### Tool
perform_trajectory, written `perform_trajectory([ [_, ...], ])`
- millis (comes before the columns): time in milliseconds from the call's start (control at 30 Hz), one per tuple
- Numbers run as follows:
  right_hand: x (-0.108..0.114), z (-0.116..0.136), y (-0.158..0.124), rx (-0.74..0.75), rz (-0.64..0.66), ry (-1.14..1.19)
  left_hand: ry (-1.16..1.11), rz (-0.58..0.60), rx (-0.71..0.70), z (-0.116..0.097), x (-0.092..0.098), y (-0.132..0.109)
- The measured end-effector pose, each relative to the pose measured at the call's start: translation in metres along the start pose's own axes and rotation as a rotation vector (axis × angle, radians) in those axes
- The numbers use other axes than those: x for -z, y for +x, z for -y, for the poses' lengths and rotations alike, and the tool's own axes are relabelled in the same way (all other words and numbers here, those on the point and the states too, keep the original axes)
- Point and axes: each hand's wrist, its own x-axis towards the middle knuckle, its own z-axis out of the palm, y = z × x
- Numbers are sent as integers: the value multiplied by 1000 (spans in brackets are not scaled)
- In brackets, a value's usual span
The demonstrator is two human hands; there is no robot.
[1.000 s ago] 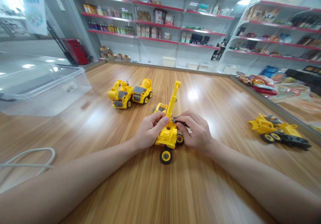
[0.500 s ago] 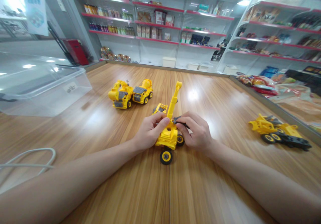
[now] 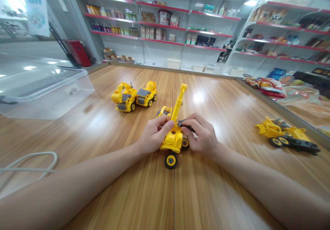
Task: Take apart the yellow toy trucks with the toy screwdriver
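Note:
A yellow toy crane truck (image 3: 172, 141) with black wheels stands on the wooden table in front of me, its boom raised and leaning slightly right. My left hand (image 3: 154, 133) is closed round its left side, the thumb at the foot of the boom. My right hand (image 3: 202, 133) pinches a small dark grey tool (image 3: 182, 122), whose tip meets the truck's side just right of the boom's base. Fingers cover much of this tool, so its exact kind is unclear.
Behind to the left stand a toy excavator (image 3: 124, 97) and a toy cement mixer truck (image 3: 146, 94). Yellow and black toy vehicle parts (image 3: 286, 135) lie at right. A clear plastic bin (image 3: 48, 92) sits at far left, above a white cable (image 3: 48, 154). Stocked shelves (image 3: 162, 27) line the back.
My right hand has shifted very slightly, its fingers still round the small dark grey tool. The crane truck and my left hand stay in place.

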Motion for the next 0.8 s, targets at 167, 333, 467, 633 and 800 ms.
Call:
perform_trajectory([
  [167,-1,-1,0,25,-18,-10,-6,27,-9,0,0,0],
  [333,-1,-1,-1,24,-38,4,-23,39,-28,0,0,0],
  [467,-1,-2,-1,18,-21,19,-13,52,-29,2,1,0],
  [633,-2,-3,-1,54,-43,-1,32,70,-50,2,2,-1],
  [800,-3,-2,0,63,-73,3,36,69,-57,1,2,-1],
])
